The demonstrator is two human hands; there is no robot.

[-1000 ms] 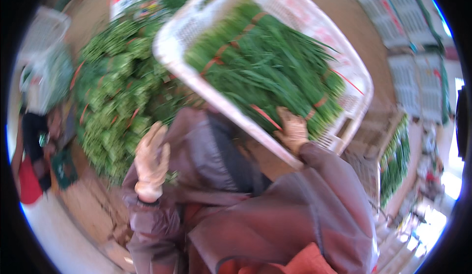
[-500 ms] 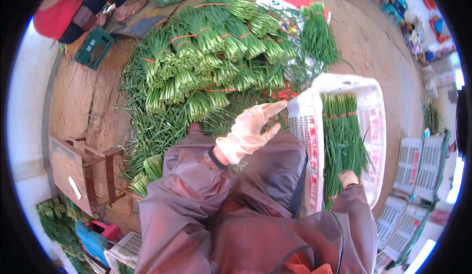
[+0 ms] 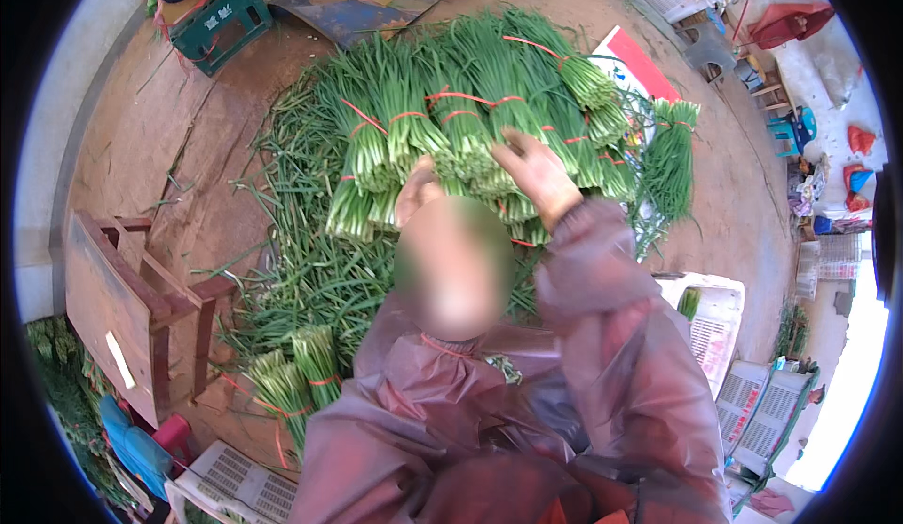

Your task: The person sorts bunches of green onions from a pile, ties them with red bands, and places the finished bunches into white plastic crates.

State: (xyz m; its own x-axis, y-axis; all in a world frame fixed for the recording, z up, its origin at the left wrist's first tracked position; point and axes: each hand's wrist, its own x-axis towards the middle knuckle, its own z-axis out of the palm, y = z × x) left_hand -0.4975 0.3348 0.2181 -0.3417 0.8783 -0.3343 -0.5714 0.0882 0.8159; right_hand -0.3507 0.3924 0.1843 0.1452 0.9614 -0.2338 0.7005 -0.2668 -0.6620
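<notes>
- The tied bunches of green stalks [image 3: 463, 115] lie heaped on the brown floor [image 3: 738, 181], pale cut ends toward the person, red bands around them.
- The right hand [image 3: 541, 176] is open at the near side of the heap, fingers stretched over the cut ends, nothing visible in its grasp.
- The left hand [image 3: 419, 193] reaches to the same ends; a round blur covers much of it, so I cannot tell whether it grips anything.
- Loose green leaves [image 3: 324, 275] spread left of and below the heap.
- One separate bunch [image 3: 670, 162] lies to the right, near a red-and-white sheet [image 3: 641, 65].
- Smaller bunches [image 3: 282, 383] sit lower left, near a wooden stool [image 3: 113, 308].
- A white basket [image 3: 724, 326], partly behind the right sleeve [image 3: 611, 308], contains some greens.
</notes>
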